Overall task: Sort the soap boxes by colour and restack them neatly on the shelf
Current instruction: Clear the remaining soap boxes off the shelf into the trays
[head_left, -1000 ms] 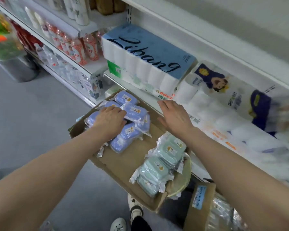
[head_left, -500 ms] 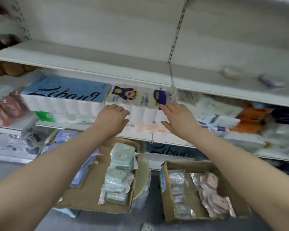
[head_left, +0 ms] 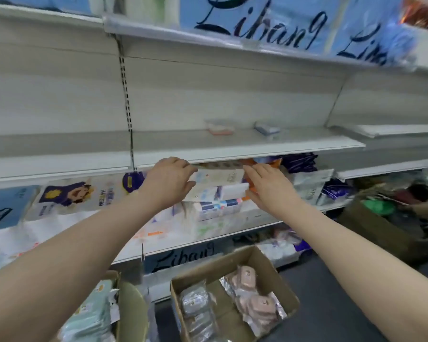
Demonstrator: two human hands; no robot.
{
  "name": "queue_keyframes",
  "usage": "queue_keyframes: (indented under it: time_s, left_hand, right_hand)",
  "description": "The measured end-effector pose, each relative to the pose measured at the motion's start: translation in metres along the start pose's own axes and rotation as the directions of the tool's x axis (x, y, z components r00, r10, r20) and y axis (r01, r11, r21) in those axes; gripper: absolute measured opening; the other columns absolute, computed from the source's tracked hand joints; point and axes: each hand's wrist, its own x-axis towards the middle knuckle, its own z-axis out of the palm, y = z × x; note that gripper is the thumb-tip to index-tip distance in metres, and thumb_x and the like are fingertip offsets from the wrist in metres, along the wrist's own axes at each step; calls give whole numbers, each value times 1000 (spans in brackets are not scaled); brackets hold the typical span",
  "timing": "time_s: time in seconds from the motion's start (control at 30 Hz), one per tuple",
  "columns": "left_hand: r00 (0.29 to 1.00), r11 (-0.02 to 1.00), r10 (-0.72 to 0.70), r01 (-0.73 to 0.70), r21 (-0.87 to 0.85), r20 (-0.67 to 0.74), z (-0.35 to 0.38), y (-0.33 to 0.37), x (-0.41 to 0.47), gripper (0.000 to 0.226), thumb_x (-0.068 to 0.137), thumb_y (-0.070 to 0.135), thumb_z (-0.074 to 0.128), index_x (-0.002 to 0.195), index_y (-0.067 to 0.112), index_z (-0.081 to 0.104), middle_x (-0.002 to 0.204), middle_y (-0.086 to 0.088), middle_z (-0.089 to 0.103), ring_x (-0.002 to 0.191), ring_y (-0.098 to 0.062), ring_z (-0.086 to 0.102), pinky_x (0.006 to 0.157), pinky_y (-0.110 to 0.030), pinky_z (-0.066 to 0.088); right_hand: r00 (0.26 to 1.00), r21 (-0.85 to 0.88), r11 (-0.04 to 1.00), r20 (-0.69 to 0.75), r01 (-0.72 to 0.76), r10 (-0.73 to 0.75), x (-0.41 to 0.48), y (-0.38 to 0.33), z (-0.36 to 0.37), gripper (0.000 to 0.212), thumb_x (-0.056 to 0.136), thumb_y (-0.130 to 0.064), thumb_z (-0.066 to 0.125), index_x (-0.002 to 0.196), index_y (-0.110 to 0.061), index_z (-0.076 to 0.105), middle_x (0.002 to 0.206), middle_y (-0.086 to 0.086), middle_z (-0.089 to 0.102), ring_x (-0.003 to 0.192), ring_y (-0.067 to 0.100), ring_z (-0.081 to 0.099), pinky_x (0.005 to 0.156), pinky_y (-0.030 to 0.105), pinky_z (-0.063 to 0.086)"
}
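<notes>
So the person has turned away from the tray of blue packs and now faces the mostly bare shelf (head_left: 232, 146). Only a pink soap box (head_left: 219, 128) and a blue soap box (head_left: 267, 128) sit on it, near each other. The left hand (head_left: 169, 180) and right hand (head_left: 269, 186) hover just under its front edge, each grip loose and carrying nothing. A second ago the left was pressing the blue pile. Pink soap boxes (head_left: 252, 292) wait in the carton (head_left: 208, 269) on the floor and green soap boxes (head_left: 92, 314) lie lower left, so restacking looks barely begun.
</notes>
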Motion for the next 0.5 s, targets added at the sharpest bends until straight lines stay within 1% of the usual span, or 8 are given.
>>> queue_keyframes:
  time_s: [0.1, 0.2, 0.3, 0.5]
  left_hand:
    - [999, 999, 34, -34, -10, -20, 23, 23, 54, 35, 87, 32, 64, 116, 12, 66, 109, -10, 67, 101, -34, 60, 88, -42, 48]
    - [999, 999, 26, -27, -18, -40, 54, 39, 108, 33, 85, 30, 66, 114, 12, 66, 110, -10, 66, 102, -33, 59, 84, -42, 50]
    - [999, 999, -34, 33, -41, -12, 90, 54, 160, 36, 82, 26, 69, 115, 12, 65, 116, -12, 63, 106, -35, 58, 83, -43, 51]
    - [988, 989, -142, 143, -23, 65, 156, 65, 249, 45, 82, 30, 72, 121, 13, 61, 124, -12, 60, 111, -33, 57, 86, -41, 50]
  right_hand:
    - [999, 6, 999, 4, -53, 53, 4, 57, 22, 65, 74, -29, 77, 130, -3, 56, 114, 15, 64, 106, 36, 61, 80, 44, 52]
    - [997, 21, 997, -14, -70, 71, 19, 116, 52, 62, 76, -29, 76, 129, -3, 56, 113, 16, 64, 106, 38, 61, 82, 47, 53]
    - [998, 31, 997, -10, -67, 67, 42, 174, 84, 60, 80, -31, 74, 130, -4, 55, 115, 14, 64, 109, 36, 59, 86, 46, 52]
    - [999, 74, 996, 7, -48, 47, 101, 271, 145, 58, 85, -33, 69, 133, -5, 53, 118, 14, 63, 110, 35, 58, 85, 44, 50]
